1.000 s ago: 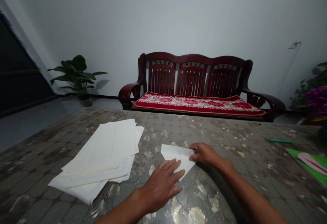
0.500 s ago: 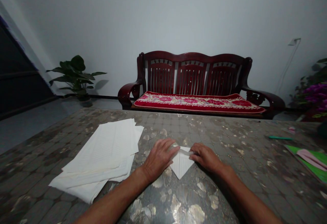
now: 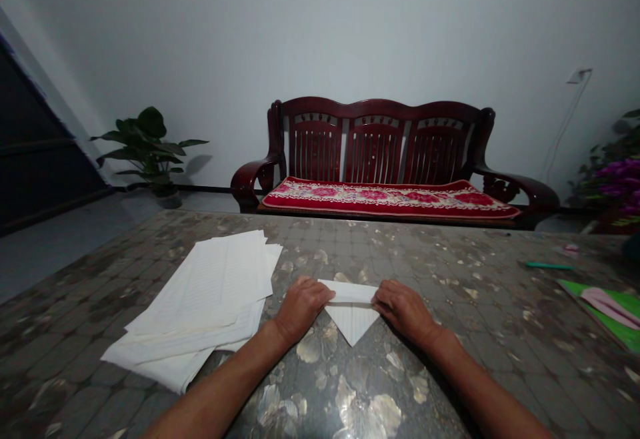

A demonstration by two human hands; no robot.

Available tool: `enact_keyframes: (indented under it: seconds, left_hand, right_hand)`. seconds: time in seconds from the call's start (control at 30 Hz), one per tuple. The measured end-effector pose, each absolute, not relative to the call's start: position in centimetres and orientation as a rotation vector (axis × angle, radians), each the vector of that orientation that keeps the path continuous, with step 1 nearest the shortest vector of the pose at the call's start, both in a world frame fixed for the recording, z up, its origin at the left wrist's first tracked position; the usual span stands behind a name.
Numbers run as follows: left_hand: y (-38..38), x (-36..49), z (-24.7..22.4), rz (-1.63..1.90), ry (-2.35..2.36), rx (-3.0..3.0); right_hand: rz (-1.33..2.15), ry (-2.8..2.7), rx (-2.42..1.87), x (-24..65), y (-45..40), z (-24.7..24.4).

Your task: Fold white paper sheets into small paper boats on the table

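A small folded piece of white lined paper [image 3: 352, 322] lies on the patterned table [image 3: 430, 385], its point toward me and a folded band across its far edge. My left hand [image 3: 306, 300] pinches the left end of that band between thumb and fingers. At the right end, my right hand [image 3: 400, 302] has its fingers closed on the paper. To the left of my left hand rests a loose stack of white lined sheets [image 3: 205, 285], some of them askew.
On the right are a green pen [image 3: 549, 266] and a green sheet [image 3: 615, 315] bearing a pink item [image 3: 607, 305]. Beyond the table stands a dark red wooden bench [image 3: 375, 139] with a red floral cover [image 3: 390, 199]. A potted plant [image 3: 153, 145] is at the back left.
My left hand has moved left, off the middle of the folded paper to its left corner, uncovering the band. My right hand stays at the right corner.
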State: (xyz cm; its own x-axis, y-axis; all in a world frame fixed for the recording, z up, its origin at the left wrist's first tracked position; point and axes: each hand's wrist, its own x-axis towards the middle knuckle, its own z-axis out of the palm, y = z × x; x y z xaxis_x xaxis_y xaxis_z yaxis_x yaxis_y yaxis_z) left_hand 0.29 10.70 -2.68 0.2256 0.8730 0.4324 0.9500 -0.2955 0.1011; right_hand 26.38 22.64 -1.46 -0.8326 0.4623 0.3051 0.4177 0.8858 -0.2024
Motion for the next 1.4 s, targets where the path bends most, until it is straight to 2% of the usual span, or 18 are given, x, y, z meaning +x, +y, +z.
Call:
enact_keyframes:
  seconds: [0.3,0.63,0.8,0.97,1.13,1.27,1.4]
  left_hand:
    - [10.4,-0.2,-2.9,-0.500,-1.694,-2.326]
    - [8.9,-0.9,-3.2,-0.264,-1.620,-2.412]
    - [8.8,0.4,-1.4,-0.151,-1.734,-2.369]
    - [9.9,4.5,0.2,-0.306,-1.906,-2.436]
    - [9.6,6.5,-1.8,-0.335,-1.913,-2.604]
    - [9.1,6.5,-3.3,-0.409,-1.905,-2.592]
    - [9.1,6.5,-3.6,-0.422,-1.908,-2.597]
  right_hand:
    - [-0.218,-2.679,-0.554,26.6,21.9,-2.0]
    - [-0.296,-2.748,-0.516,27.1,20.9,-1.3]
    - [-0.400,-2.760,-0.541,27.2,19.7,-1.6]
    - [-0.450,-2.790,-0.572,26.9,19.1,-1.9]
    - [-0.280,-2.898,-0.750,26.4,18.6,0.0]
    - [0.078,-2.807,-0.999,24.8,16.8,1.2]
    - [0.347,-2.681,-0.847,23.3,15.1,-0.7]
